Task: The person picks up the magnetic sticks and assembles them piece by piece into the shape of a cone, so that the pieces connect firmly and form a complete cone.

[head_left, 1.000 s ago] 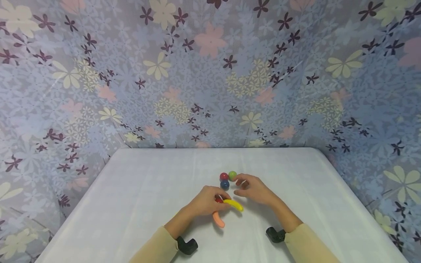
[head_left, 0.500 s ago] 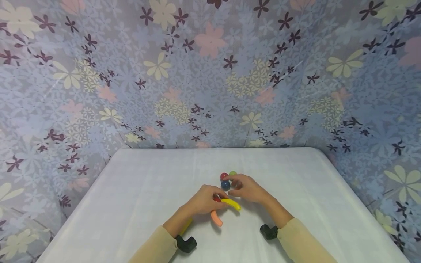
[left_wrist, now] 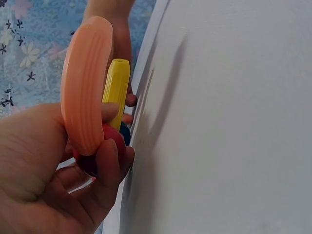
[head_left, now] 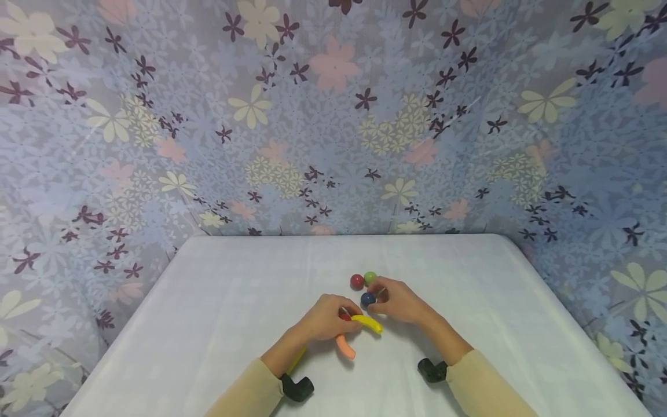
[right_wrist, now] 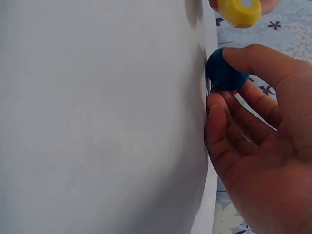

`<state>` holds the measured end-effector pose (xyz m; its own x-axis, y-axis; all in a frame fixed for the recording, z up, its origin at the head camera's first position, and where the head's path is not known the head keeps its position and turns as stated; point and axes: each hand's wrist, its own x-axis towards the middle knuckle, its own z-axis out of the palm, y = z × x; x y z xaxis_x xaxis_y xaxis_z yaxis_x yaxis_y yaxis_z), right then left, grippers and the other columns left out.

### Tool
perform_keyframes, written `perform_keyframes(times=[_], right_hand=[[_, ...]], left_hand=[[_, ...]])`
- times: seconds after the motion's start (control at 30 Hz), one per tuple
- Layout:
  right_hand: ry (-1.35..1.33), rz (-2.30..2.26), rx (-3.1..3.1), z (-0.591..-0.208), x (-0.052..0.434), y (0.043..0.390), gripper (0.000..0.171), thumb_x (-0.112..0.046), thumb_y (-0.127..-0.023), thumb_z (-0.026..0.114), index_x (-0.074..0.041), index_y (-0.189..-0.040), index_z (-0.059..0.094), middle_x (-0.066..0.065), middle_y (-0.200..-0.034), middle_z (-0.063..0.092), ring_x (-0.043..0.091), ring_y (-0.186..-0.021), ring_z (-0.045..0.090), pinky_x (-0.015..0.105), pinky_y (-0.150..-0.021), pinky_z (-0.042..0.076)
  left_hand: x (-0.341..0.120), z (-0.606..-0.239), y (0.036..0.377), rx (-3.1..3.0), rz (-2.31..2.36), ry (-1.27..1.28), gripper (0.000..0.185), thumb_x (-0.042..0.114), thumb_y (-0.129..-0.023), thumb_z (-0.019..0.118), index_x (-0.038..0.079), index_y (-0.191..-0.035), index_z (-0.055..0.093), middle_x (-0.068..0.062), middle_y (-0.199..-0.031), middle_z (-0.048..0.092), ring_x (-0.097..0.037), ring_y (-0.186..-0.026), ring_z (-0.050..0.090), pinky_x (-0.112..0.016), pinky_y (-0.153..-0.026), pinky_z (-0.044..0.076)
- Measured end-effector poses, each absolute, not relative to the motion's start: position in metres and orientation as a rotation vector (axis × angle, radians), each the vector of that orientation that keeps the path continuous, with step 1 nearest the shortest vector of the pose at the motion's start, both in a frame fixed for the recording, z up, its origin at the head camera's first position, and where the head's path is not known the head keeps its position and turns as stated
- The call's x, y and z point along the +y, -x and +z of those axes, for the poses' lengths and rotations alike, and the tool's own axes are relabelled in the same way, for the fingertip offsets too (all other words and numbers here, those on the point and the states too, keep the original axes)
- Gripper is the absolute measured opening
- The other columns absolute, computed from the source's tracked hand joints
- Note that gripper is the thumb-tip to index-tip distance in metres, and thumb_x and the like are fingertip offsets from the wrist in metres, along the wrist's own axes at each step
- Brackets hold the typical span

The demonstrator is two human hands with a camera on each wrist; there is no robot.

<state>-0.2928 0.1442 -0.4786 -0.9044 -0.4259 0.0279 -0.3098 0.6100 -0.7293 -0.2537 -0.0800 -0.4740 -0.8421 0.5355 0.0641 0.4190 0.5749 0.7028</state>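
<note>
My left hand grips a red ball with its fingertips. A curved orange rod and a curved yellow rod stick out from around this ball; fingers hide where they meet it. To the right, my right hand pinches a dark blue ball between thumb and fingers, low at the tabletop. In the head view, the blue ball lies just beyond the yellow rod, apart from it.
A second red ball and a green ball sit side by side behind the hands on the white table. Another yellow piece lies partly hidden beneath the left forearm. Floral cloth hangs behind the table.
My right hand moved from beside the green ball to the blue ball and pinched it. The blue ball has come right and nearer, away from the red ball. My left hand stays nearly still.
</note>
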Motion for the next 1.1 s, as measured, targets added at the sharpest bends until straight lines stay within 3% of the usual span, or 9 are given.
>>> perform_keyframes(times=[0.27,0.67,1.1], right_hand=[[0.6,-1.148,2.704,-0.476,0.16,0.284,0.034,-0.018,-0.079,0.078,-0.016,-0.11,0.065,-0.003,-0.092,0.061,0.016,-0.08,0.056,0.032,-0.069,0.049],[0.658,-1.12,2.622,-0.47,0.188,0.266,0.029,-0.022,-0.077,0.08,-0.016,-0.098,0.06,-0.002,-0.089,0.06,0.018,-0.078,0.055,0.033,-0.065,0.049],[0.853,-1.19,2.408,-0.466,0.192,0.255,0.031,-0.024,-0.079,0.079,-0.013,-0.101,0.06,-0.001,-0.085,0.062,0.018,-0.074,0.058,0.031,-0.064,0.05]], left_hand=[[-0.076,-0.478,0.255,2.672,1.134,-0.761,0.015,0.028,-0.082,0.075,0.024,-0.096,0.073,0.016,-0.084,0.063,-0.006,-0.073,0.056,-0.023,-0.063,0.048],[-0.075,-0.478,0.254,2.733,1.122,-0.689,0.014,0.026,-0.081,0.076,0.025,-0.094,0.069,0.015,-0.084,0.061,-0.005,-0.073,0.056,-0.023,-0.064,0.048],[-0.072,-0.477,0.254,2.77,1.143,-0.678,0.013,0.02,-0.081,0.074,0.019,-0.093,0.068,0.013,-0.081,0.061,-0.005,-0.07,0.055,-0.022,-0.062,0.047]])
